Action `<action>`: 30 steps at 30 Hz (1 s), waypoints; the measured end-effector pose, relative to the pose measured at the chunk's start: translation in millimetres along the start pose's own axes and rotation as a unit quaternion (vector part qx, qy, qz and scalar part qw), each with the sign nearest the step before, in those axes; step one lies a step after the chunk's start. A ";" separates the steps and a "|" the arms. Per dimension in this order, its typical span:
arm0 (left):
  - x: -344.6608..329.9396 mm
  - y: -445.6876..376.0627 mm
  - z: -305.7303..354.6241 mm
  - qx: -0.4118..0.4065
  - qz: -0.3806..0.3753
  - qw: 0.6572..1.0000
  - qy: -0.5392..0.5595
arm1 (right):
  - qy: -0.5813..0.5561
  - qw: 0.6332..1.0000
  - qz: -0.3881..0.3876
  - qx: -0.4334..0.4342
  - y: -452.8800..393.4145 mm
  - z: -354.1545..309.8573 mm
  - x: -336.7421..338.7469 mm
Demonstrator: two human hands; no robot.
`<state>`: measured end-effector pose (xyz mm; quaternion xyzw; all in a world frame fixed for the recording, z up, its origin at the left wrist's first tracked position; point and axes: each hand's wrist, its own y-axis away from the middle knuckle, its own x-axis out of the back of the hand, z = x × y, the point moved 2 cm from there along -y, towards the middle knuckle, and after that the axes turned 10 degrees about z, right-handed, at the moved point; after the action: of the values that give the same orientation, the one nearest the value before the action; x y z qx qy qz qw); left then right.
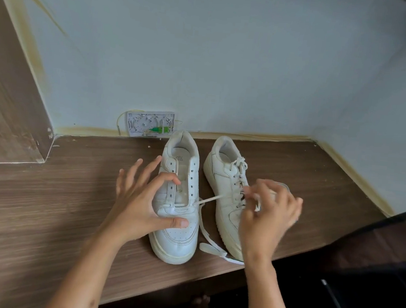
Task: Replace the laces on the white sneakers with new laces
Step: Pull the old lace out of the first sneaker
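Two white sneakers stand side by side on a wooden desk, toes toward me. The left sneaker has nearly all eyelets bare; a white lace runs from its lowest right eyelet toward the right, and its loose tail lies on the desk between the shoes. My left hand rests on this sneaker, thumb across the toe box, index finger on the eyelet row, other fingers spread. My right hand is blurred above the right sneaker, which is laced, and pinches the stretched lace.
A white wall box with a green connector and thin yellow cable sits against the wall behind the shoes. A raised wooden panel stands at the left. The desk's front edge runs just below the shoes, with a dark space under it.
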<state>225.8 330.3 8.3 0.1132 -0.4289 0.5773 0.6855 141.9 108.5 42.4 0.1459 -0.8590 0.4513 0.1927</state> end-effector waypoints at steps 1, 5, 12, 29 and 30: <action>0.0 0.0 -0.4 0.000 0.001 1.000 0.001 | 0.009 1.000 0.019 -0.023 -2.6 4.5 3.7; -0.7 0.0 -1.8 -0.005 0.004 1.000 0.000 | 0.000 0.999 -0.037 -0.028 4.2 3.9 -3.5; -1.6 -0.1 -2.0 -0.001 0.004 1.000 0.000 | -0.095 0.966 -0.208 0.118 24.2 -18.9 -23.0; 11.9 -2.8 -15.7 0.024 0.012 1.000 -0.011 | -0.238 0.948 -0.184 -0.102 -5.0 -0.5 19.6; 14.2 -2.5 -17.8 0.030 0.014 0.999 -0.011 | -0.235 0.949 -0.184 -0.100 -4.6 -0.6 19.0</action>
<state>235.6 350.9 8.7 0.1341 -0.4205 0.5981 0.6689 127.3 105.0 54.9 0.3839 -0.8787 0.2727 0.0785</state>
